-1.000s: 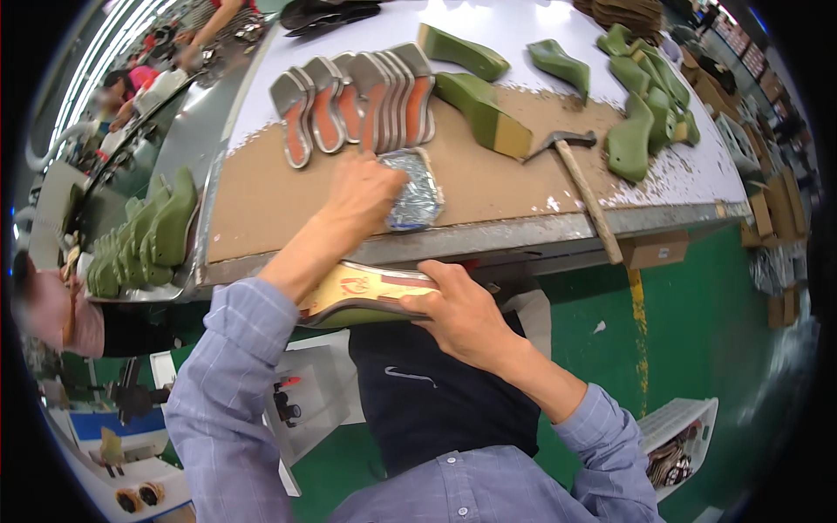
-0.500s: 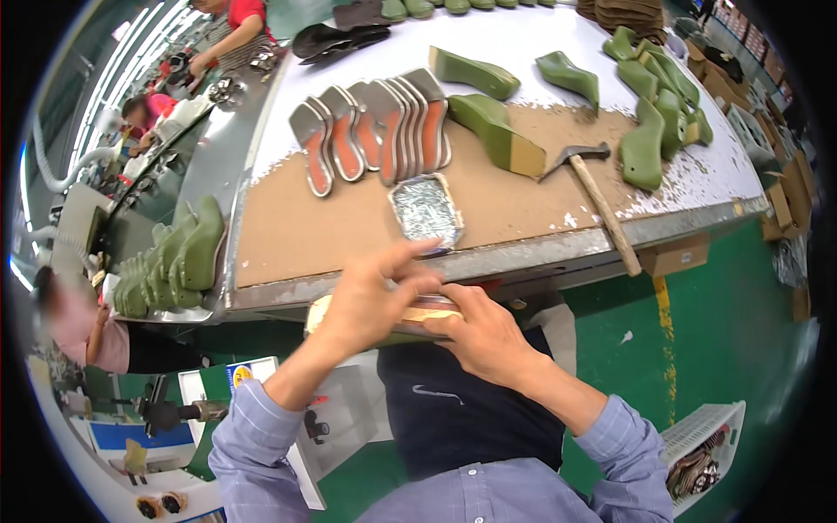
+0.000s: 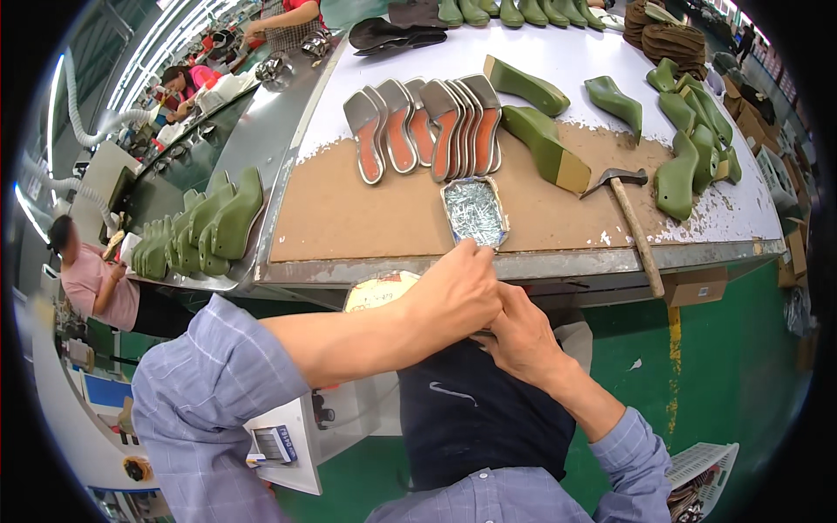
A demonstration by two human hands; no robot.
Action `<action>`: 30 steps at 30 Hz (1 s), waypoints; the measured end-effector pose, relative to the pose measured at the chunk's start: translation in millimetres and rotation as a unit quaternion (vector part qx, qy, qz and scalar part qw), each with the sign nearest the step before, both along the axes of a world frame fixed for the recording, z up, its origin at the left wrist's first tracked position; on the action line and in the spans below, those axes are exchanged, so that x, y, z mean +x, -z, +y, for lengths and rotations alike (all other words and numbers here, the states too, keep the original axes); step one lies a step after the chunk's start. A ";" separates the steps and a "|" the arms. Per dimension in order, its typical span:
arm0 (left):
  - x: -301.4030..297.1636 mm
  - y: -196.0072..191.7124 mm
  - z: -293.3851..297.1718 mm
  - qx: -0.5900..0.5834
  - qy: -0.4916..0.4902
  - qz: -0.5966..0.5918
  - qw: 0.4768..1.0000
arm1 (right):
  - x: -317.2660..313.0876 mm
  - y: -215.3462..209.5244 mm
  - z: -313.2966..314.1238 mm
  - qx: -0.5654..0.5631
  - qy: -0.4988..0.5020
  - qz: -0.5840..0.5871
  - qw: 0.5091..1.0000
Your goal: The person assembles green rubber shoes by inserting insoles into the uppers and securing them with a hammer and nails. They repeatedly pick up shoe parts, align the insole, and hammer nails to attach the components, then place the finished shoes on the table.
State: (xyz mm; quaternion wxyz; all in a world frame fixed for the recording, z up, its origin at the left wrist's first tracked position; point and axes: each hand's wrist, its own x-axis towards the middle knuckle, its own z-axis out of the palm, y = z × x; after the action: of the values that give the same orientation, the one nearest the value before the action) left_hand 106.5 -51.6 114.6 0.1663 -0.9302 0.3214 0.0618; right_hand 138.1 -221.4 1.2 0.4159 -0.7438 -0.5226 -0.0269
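Below the front edge of a brown-topped workbench (image 3: 349, 218) with a metal rim, a person's two bare hands meet over their lap. Left hand (image 3: 458, 292), on a forearm with a rolled-up blue checked sleeve, reaches across with fingers curled downward and closed together; whatever the fingertips pinch is too small to make out. Right hand (image 3: 519, 336) sits just beneath and touching it, fingers bent; what it grips is hidden by the left hand, so its hold cannot be told. A tan shoe insole (image 3: 379, 289) with a printed surface pokes out from behind the left hand, just under the bench edge.

On the bench, directly above the hands, lies a small silver foil tray of shiny nails (image 3: 475, 212). Behind it a row of grey-and-orange shoe insole boards (image 3: 427, 131) overlaps like fanned cards. To the right rest two olive-green plastic shoe lasts (image 3: 540, 144), then a wooden-handled hammer with a dark metal head (image 3: 632, 222), its handle overhanging the bench edge. More green lasts (image 3: 693, 148) are heaped at the far right, and another cluster (image 3: 205, 231) stands on a metal shelf to the left. Other workers sit along the left side.
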 end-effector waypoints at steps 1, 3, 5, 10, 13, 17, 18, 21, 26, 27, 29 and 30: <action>-2.2 2.6 4.0 -0.058 -0.026 -0.026 0.998 | 0.5 0.7 -0.8 0.003 -0.002 -0.008 1.000; -15.0 6.4 22.8 -0.169 -0.079 -0.077 0.979 | -0.6 2.0 -1.3 0.014 -0.007 -0.022 1.000; -25.8 1.7 27.3 -0.322 -0.193 -0.061 0.925 | -0.9 4.2 -1.0 0.027 -0.010 -0.019 0.999; -48.6 35.8 7.5 -0.607 -0.415 0.032 0.676 | 2.9 8.6 -1.3 0.016 -0.024 -0.011 1.000; -46.4 56.3 6.4 -0.582 -0.311 -0.077 0.747 | 9.4 -15.9 -17.7 0.000 -0.063 0.128 0.990; -42.9 48.1 -1.1 -0.476 -0.319 -0.105 0.813 | 73.3 -6.8 -81.2 -0.076 0.265 -0.068 0.959; -41.9 46.9 -2.8 -0.477 -0.322 -0.102 0.811 | 92.8 -1.0 -99.7 -0.131 0.334 -0.134 0.924; -39.6 45.9 -6.1 -0.465 -0.356 -0.088 0.806 | 130.8 11.8 -152.4 -0.250 0.409 -0.158 0.864; -40.7 42.2 -11.6 -0.440 -0.381 -0.084 0.809 | 134.3 -11.2 -164.2 -0.237 0.369 -0.032 0.898; -40.5 42.1 -11.4 -0.436 -0.382 -0.087 0.810 | 130.2 -14.6 -163.0 -0.189 0.365 -0.016 0.912; -38.5 43.0 -10.4 -0.436 -0.363 -0.084 0.819 | 118.7 1.7 -171.8 0.020 0.321 0.014 0.947; -39.5 44.5 -9.3 -0.435 -0.359 -0.083 0.821 | 91.1 -2.0 -168.6 0.061 0.338 0.120 0.932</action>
State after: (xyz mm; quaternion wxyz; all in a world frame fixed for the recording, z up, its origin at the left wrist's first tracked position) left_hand 67.0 -60.9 70.1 -0.2638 -0.9570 -0.0570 -0.1066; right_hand 229.2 -390.0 3.2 0.4867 -0.8472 -0.1840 -0.1078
